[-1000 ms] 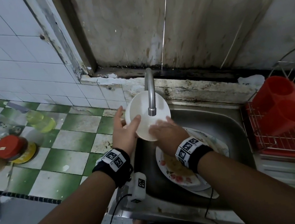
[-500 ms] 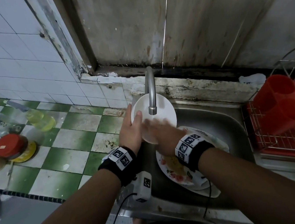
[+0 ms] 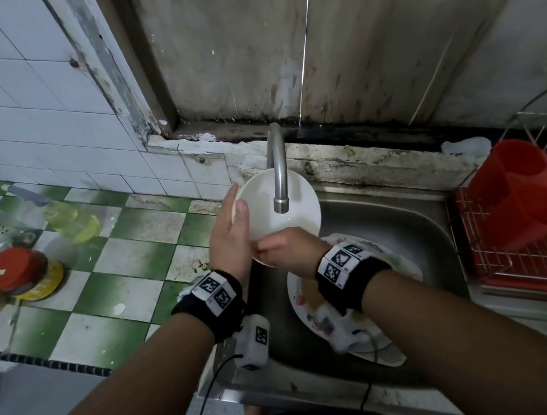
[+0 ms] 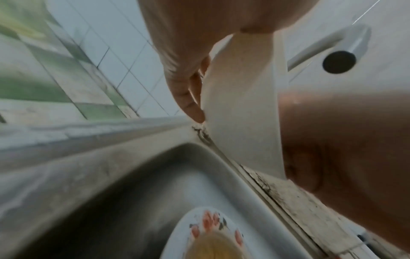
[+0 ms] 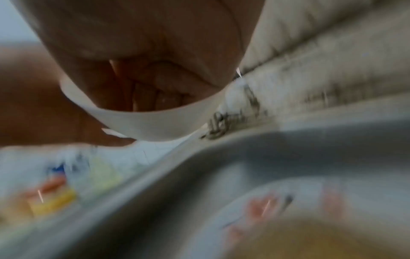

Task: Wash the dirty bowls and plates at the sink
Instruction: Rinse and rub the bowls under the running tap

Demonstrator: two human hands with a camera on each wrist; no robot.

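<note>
The white bowl (image 3: 278, 203) is tilted on edge, gripped by the left hand (image 3: 230, 243) and touched by the right hand (image 3: 287, 250). Soiled plates (image 3: 314, 308), floral-patterned, lie stacked in the sink (image 3: 404, 226) beneath the right wrist.

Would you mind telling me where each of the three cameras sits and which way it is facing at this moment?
Head: worn on the head, looking forward and down at the sink and faucet; both forearms, left hand and right hand on the white bowl.
Left wrist: under the left hand, looking along its fingers at the bowl's outside.
Right wrist: under the right hand, looking at its fingers inside the bowl; blurred.
Shared: both wrist views show the bowl and the dirty plate below.
</note>
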